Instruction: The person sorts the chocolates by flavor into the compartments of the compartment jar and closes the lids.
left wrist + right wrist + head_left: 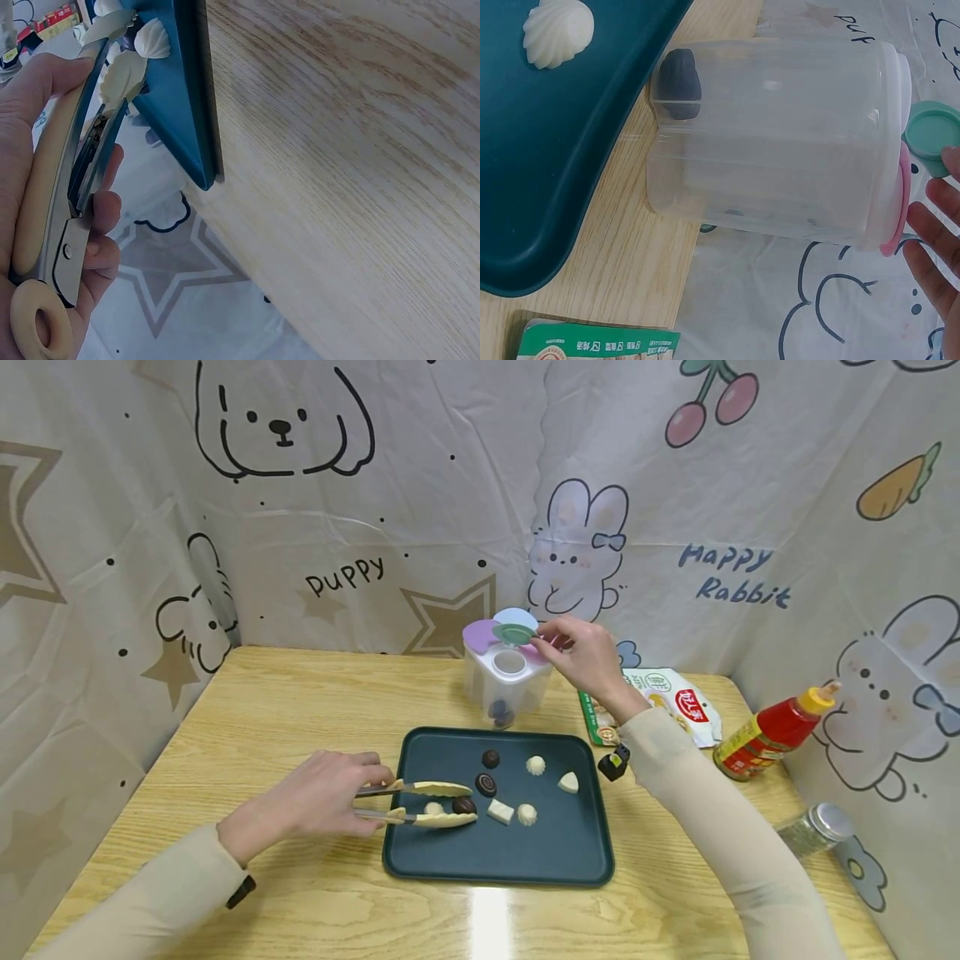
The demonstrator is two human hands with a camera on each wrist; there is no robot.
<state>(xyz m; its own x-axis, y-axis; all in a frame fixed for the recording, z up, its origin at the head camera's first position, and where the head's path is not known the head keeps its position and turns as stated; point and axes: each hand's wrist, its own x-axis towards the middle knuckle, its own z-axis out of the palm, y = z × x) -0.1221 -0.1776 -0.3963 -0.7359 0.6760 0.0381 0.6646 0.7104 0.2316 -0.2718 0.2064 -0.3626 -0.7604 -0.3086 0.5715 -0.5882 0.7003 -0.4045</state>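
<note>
Dark chocolate (499, 713) is seen inside the clear container (504, 681), its green lid (513, 633) pinched by the right hand (585, 657); tongs (420, 803) are gripped by the left hand (315, 797) over the tray (517, 860).

Right wrist cam: clear plastic container (780, 142) lies sideways across the frame, base to the left, white lid end to the right. One dark chocolate piece (679, 82) sits inside at the base end. Green round cap (931, 136) at the far right edge, next to the lid; pink tab (898, 217) below it. Right hand's fingertips (941, 225) show at the right edge, just beside the cap; contact unclear. Dark teal tray (562, 150) fills upper left, with a white shell-shaped candy (558, 32) on it. Wood table (622, 277) underneath. Green-and-white printed packet (592, 343) at the bottom left edge.
</note>
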